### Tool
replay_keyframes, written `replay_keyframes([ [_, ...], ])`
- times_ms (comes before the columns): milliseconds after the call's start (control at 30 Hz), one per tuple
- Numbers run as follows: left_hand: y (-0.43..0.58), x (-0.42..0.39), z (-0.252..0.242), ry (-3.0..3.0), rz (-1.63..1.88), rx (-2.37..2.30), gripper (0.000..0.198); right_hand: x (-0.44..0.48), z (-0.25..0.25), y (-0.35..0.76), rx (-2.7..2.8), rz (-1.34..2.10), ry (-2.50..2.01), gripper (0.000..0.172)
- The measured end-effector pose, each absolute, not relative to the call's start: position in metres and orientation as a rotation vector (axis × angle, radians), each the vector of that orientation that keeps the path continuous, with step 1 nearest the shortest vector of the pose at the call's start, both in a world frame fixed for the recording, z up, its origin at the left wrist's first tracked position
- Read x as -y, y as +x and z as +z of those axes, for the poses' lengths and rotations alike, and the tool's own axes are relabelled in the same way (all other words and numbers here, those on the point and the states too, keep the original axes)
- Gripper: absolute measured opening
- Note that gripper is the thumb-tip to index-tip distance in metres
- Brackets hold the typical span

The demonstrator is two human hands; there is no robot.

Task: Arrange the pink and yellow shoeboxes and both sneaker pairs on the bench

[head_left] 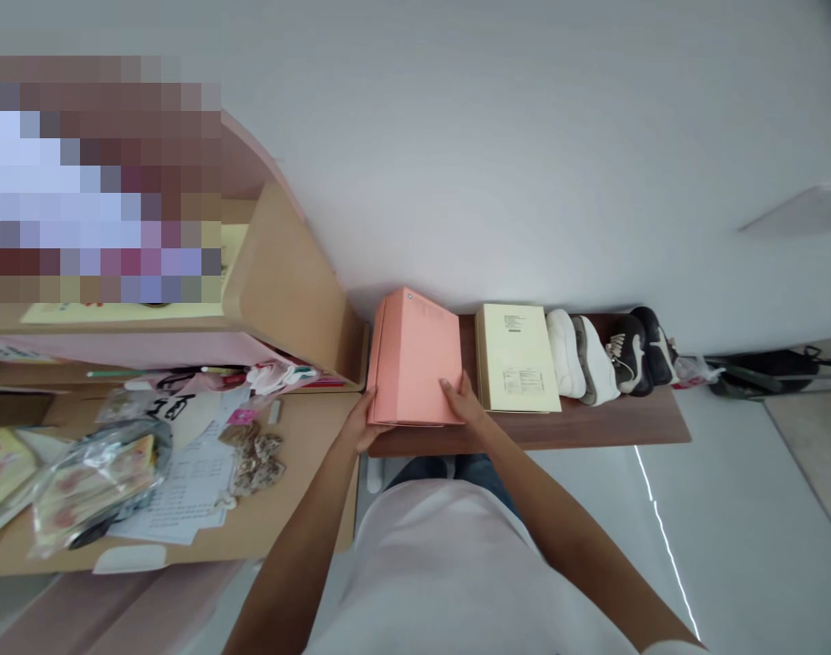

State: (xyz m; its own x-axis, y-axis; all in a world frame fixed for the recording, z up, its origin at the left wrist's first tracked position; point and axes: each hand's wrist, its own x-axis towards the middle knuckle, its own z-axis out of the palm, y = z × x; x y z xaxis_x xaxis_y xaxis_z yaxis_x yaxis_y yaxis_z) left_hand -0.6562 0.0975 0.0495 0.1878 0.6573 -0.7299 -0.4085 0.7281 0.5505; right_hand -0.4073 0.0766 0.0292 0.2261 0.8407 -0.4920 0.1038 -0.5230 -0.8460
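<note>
A salmon-pink shoebox (pixel 427 359) stands at the left end of a dark brown shelf (pixel 593 429), slightly turned. My left hand (pixel 361 420) grips its lower left corner, fingers partly hidden. On the near right corner lies my right hand (pixel 462 400), thumb on the box's face and fingers round its side. Just right of it is a cream box (pixel 517 357) with printed labels. Farther along the shelf come a pair of white shoes (pixel 579 357) and a pair of dark shoes (pixel 639 353) with pale laces.
On the left, a light wooden desk (pixel 306 464) holds papers (pixel 190 482), a clear plastic bag (pixel 102 482) with things inside and a patterned scrunchie (pixel 257 459). A wooden cabinet panel (pixel 285 273) rises beside the pink box. A black bag (pixel 763 375) lies past the shelf's right end.
</note>
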Motion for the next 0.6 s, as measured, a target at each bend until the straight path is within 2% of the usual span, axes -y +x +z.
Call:
replay_keyframes([
  [67,-0.655,-0.096,0.057,0.260,0.776,-1.157,0.054,-0.077,0.034,-0.417,0.913,1.308,-1.916,0.097],
  [167,-0.649,-0.095,0.068,0.319,0.791,-1.169,0.054,-0.076,0.044,-0.429,0.969,1.315,-1.968,0.093],
  [433,-0.630,-0.096,0.084,0.619,0.924,-1.290,0.064,-0.073,0.078,-0.454,0.890,1.533,-1.488,0.089],
  [600,-0.627,-0.092,0.080,0.676,0.947,-1.329,0.069,-0.069,0.085,-0.455,0.785,1.583,-1.433,0.090],
])
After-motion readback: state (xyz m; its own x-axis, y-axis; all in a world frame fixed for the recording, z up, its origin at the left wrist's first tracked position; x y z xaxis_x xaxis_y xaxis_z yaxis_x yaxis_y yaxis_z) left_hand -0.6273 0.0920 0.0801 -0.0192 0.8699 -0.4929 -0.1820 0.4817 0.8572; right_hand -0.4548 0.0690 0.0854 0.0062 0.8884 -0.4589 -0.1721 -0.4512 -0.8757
